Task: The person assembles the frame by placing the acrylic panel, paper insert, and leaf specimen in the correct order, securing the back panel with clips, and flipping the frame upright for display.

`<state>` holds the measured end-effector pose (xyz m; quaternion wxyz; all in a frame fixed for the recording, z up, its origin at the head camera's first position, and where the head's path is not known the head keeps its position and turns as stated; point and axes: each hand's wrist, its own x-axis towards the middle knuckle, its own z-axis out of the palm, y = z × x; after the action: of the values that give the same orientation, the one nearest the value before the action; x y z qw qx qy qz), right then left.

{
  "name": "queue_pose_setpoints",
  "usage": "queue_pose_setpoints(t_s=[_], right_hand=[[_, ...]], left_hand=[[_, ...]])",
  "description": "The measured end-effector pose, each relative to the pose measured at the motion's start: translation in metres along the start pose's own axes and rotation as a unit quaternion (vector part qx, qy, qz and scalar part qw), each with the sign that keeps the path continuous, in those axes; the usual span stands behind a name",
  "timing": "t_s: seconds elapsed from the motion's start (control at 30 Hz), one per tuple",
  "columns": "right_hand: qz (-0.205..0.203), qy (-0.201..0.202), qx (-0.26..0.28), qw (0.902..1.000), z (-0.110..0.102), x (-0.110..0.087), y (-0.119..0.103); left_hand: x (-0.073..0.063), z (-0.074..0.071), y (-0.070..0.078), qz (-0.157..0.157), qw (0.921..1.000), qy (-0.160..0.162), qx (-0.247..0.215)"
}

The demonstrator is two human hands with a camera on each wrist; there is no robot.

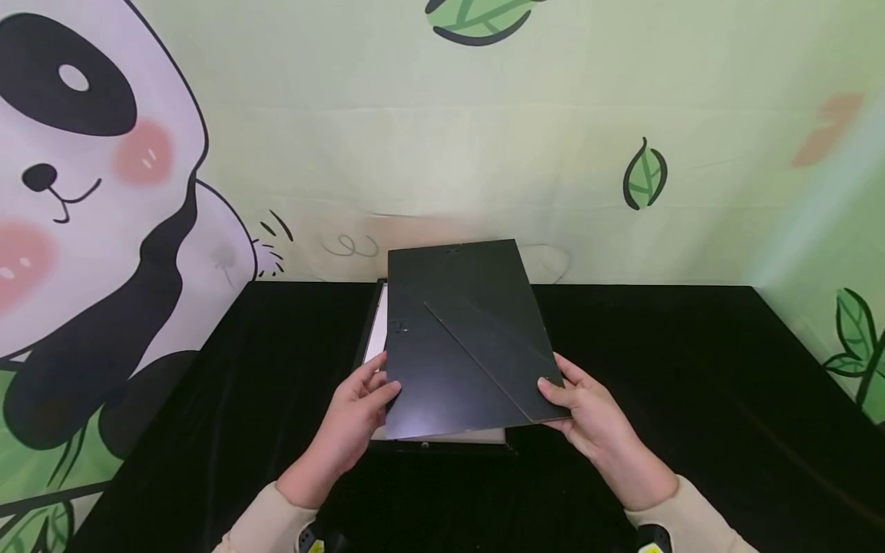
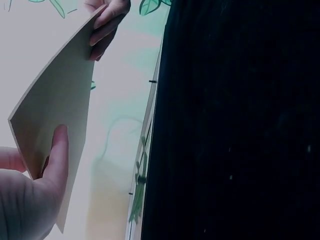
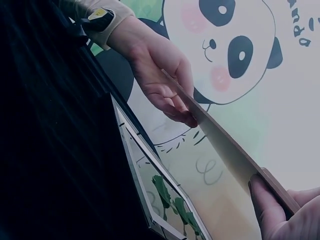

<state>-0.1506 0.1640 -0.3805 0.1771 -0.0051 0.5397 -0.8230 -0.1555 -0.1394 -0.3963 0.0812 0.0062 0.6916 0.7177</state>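
Observation:
Both hands hold a black picture frame backing board, tilted, with a diagonal flap seam across its dark face. My left hand pinches its left edge, thumb on the dark face. On the lower right corner, my right hand grips with its thumb on top and fingers beneath. The board's pale underside shows in the left wrist view. Below it, apart from it, lies a black picture frame with a white inside. Most of that frame is hidden from the head view; green leafy shapes appear inside it in the right wrist view.
A black cloth-covered table spreads under everything. Behind it rises a pale green wall with a printed panda at the left and leaves. Dark bands sit at both sleeve cuffs.

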Motion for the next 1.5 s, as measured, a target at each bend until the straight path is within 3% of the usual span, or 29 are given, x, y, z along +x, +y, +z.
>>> queue_pose_setpoints(t_s=[0.3,0.53,0.7,0.87,1.17,1.5], right_hand=[[-0.006,-0.005,-0.023,0.9997,0.007,0.007,0.005],[-0.016,0.009,-0.09,0.9957,0.01,0.012,0.006],[-0.016,0.036,-0.153,0.9875,0.012,0.019,0.007],[-0.018,0.048,-0.198,0.9788,0.013,0.027,0.008],[-0.024,0.07,-0.268,0.9606,0.009,0.043,0.015],[-0.035,0.084,-0.325,0.9413,0.006,0.054,0.026]], left_hand=[[0.008,-0.017,0.006,0.003,0.9993,-0.032,0.021],[0.018,-0.034,0.011,0.011,0.9979,-0.046,0.044],[0.025,-0.047,0.012,0.008,0.9968,-0.053,0.059],[0.031,-0.056,0.012,0.0,0.9956,-0.038,0.085],[0.042,-0.063,0.008,-0.019,0.99,-0.016,0.139],[0.051,-0.068,-0.001,-0.008,0.9799,-0.02,0.198]])
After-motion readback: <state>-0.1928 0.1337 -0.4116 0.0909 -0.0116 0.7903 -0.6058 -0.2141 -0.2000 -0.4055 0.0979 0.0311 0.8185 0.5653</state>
